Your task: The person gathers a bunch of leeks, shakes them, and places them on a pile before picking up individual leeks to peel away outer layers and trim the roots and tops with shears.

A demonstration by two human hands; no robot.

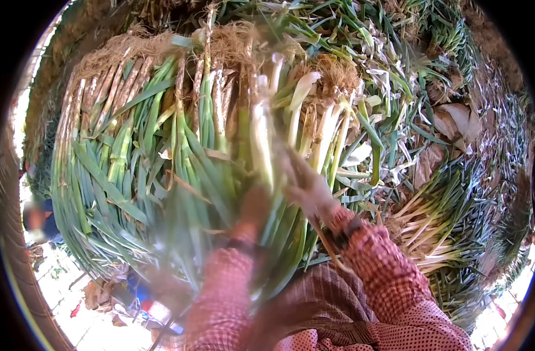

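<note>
Green and white, the long onion-like stalks fill my head-camera view, and I take the broad row of stalks (118, 158) as my landmark. At its right edge is the task's thing, a thick pale stalk (260, 137), with the left hand (254, 207) low against it and the right hand (311, 190) just to its right. The left hand is blurred, and I cannot tell whether its fingers wrap the stalk or only press on it. The right hand's fingers look extended and close together, angled up beside the stalk; I cannot tell if they pinch anything. The pale stalk's long axis runs nearly parallel to the row, white end away from the wearer, green leaves toward the lap. The row's shaggy roots (124, 50) lie together at the far end, I judge so that the stalks stay aligned; the hands' low position probably steadies the pale stalk where it meets its leaves. Right of the row, beyond the right hand, a smaller bunch (440, 237) lies more crosswise, pale ends facing the row.
</note>
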